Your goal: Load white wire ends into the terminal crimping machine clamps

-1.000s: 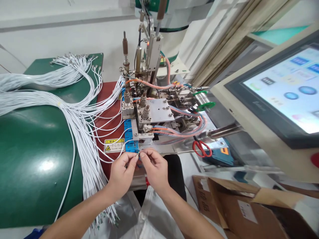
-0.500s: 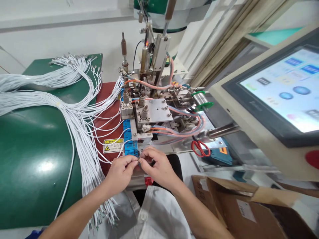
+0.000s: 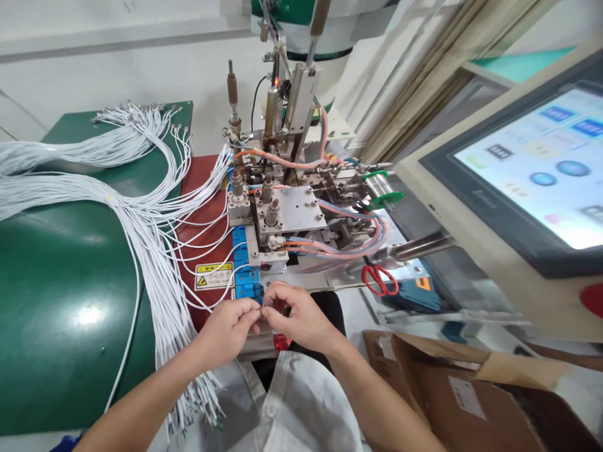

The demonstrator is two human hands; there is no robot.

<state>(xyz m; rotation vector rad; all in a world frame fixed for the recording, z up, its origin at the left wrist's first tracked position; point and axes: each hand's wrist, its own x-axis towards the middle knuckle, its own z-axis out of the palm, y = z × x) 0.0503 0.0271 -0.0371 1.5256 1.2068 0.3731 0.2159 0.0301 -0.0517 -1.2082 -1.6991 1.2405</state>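
My left hand (image 3: 232, 328) is closed in a pinch at the machine's front edge. A white cable (image 3: 198, 304) from the bundle runs in under it. My right hand (image 3: 299, 316) meets it fingertip to fingertip, thumb and forefinger pinched together. Whatever tiny piece sits between the fingertips is hidden. Just beyond the hands is a row of blue cable holders (image 3: 242, 257), with white cables leading into several of them. A large bundle of white cables (image 3: 146, 270) fans out to the left of my left hand.
The metal machine (image 3: 296, 210) with hoses and a wire spool (image 3: 379, 189) stands ahead. Red-handled scissors (image 3: 379, 280) hang at its right. A touch screen (image 3: 537, 169) juts in at right, above a cardboard box (image 3: 447, 402). A green table (image 3: 61, 314) lies left.
Both hands stay nearly in place, still pinched together. The fingers have shifted slightly, and the small glint between the fingertips is now covered.
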